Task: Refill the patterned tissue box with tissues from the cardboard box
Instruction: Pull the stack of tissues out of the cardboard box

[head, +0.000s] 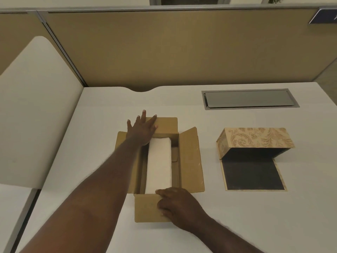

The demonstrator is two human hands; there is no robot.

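An open cardboard box (191,159) lies at the middle of the white desk with its four flaps spread out. A white stack of tissues (159,165) fills its inside. My left hand (143,127) rests flat with fingers spread on the far flap. My right hand (175,203) presses down on the near flap, fingers bent at the box's edge. To the right, apart from both hands, the patterned tissue box (255,138) lies tipped open, its dark inside and dark bottom panel (252,177) showing.
A grey metal cable hatch (249,98) is set into the white desk (237,216) behind the patterned box. A tan partition wall (182,52) closes the back. A white side panel (36,106) stands at the left.
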